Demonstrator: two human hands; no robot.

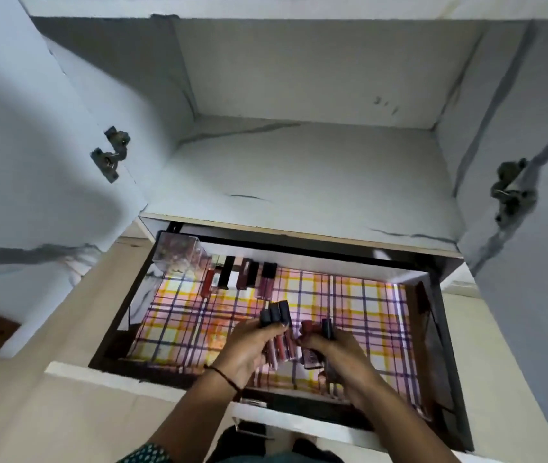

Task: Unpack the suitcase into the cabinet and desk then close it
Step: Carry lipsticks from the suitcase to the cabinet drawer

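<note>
Your left hand and right hand each clutch bunched lip tubes; loosen either and some could spill beneath them

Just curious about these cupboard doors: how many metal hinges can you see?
2. The left hinge is on the open left door; the right hinge is on the open right door. Others may lie outside the picture.

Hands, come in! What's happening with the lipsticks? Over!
Status: left hand grips a bunch of lip tubes. Right hand grips other tubes. Both above the open drawer; nothing blocking.
</note>
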